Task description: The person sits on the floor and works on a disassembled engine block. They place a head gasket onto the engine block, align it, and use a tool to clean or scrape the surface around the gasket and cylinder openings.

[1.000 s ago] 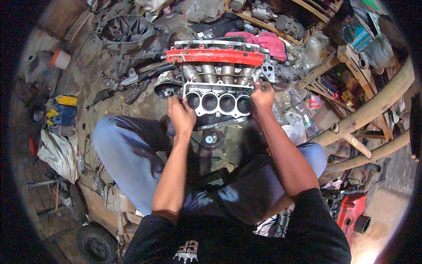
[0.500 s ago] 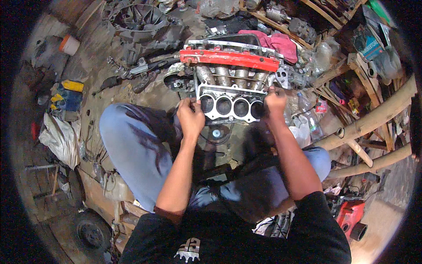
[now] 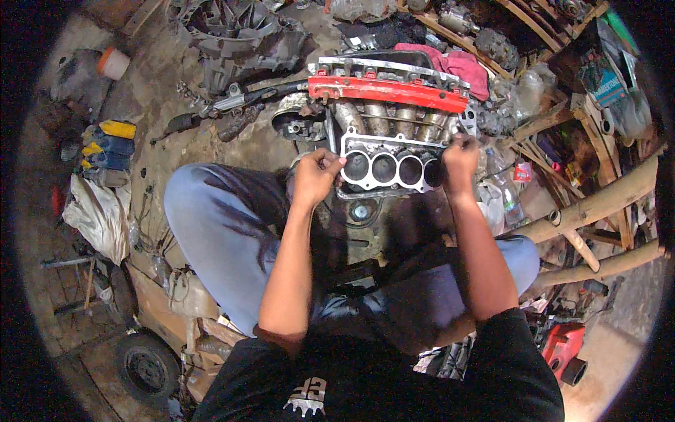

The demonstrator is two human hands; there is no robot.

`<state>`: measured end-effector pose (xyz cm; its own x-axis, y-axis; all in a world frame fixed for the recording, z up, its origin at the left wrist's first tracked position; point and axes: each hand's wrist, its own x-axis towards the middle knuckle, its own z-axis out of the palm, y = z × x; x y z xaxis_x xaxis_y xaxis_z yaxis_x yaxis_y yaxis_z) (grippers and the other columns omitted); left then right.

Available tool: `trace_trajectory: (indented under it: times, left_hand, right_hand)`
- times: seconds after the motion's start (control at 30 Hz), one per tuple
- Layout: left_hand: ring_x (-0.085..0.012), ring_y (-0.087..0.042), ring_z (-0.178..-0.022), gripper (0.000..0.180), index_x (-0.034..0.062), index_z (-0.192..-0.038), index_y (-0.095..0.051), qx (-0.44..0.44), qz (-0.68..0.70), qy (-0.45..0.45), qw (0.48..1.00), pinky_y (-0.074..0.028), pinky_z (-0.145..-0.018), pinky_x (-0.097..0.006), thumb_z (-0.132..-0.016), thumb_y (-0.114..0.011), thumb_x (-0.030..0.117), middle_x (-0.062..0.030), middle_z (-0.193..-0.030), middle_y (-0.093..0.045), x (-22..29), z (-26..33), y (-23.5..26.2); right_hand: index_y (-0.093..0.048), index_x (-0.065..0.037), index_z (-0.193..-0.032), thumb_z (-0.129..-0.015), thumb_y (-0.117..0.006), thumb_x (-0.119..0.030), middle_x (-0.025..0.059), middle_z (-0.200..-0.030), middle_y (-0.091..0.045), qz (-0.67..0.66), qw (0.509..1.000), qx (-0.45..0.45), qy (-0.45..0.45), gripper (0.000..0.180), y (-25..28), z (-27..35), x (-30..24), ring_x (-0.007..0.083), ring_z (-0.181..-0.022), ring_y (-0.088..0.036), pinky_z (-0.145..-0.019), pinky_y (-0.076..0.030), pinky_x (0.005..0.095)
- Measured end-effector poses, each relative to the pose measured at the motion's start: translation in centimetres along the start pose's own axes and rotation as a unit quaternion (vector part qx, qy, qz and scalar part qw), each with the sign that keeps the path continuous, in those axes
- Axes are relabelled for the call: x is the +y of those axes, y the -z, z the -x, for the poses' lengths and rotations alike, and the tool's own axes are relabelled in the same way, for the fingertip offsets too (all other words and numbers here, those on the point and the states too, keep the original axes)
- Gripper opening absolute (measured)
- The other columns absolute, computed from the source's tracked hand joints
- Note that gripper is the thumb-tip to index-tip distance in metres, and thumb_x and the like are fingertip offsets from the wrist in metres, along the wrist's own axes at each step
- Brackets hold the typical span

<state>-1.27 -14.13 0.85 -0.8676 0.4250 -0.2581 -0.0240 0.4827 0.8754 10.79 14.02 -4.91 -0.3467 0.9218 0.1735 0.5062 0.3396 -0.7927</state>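
Fingers (image 3: 325,163) of the left hand (image 3: 315,177) curled shut over the left end of the four-hole flange (image 3: 389,167); fingers of the right hand (image 3: 457,158) bunched closed at the flange's right end, whether pinching metal or some small part, impossible to tell. Flange sitting at the near end of the grey intake manifold (image 3: 383,119), just below the red rail (image 3: 387,91), directly ahead of the knees and above the dark engine casting (image 3: 362,211) on the floor.

Best handled evenly: both ends moving together, flange kept level, no twisting of one corner ahead of the other. Thumbs kept off the round bores and clear of sharp flange edges. Worth watching the pink rag (image 3: 457,65) and the black hose (image 3: 281,90) close behind, either likely to snag. Grip probably greasy, so firm and slow.
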Motion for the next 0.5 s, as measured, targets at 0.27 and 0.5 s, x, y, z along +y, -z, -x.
trace_trajectory:
  times: [0.27, 0.5]
  left_hand:
    - [-0.0148, -0.066, -0.058, 0.014, -0.0044, -0.090, -0.065, -0.108, 0.143, 0.029, 0.983, -0.051, -0.054, -0.029, -0.091, -0.076, 0.005, -0.0104, -0.071, -0.069, -3.1, -2.3, -0.1]
    - [-0.0337, -0.073, -0.085, 0.053, -0.0014, -0.105, -0.067, -0.013, -0.124, -0.084, 0.989, -0.056, -0.076, -0.043, -0.088, -0.075, 0.048, -0.0182, -0.082, -0.071, -1.4, -4.7, 0.9]
  right_hand:
    - [-0.056, 0.006, -0.132, -0.108, -0.050, -0.016, 0.0173, -0.119, -0.068, -0.106, 0.982, -0.153, 0.026, 0.033, 4.2, 11.8, -6.0, 0.0214, -0.113, -0.061, -0.099, -0.046, 0.0322]
    - [-0.062, 0.005, -0.121, -0.101, -0.057, -0.013, 0.0234, -0.110, -0.071, -0.122, 0.982, -0.143, -0.009, 0.027, -1.8, 20.8, -6.1, 0.0357, -0.101, -0.068, -0.089, -0.052, 0.0445]
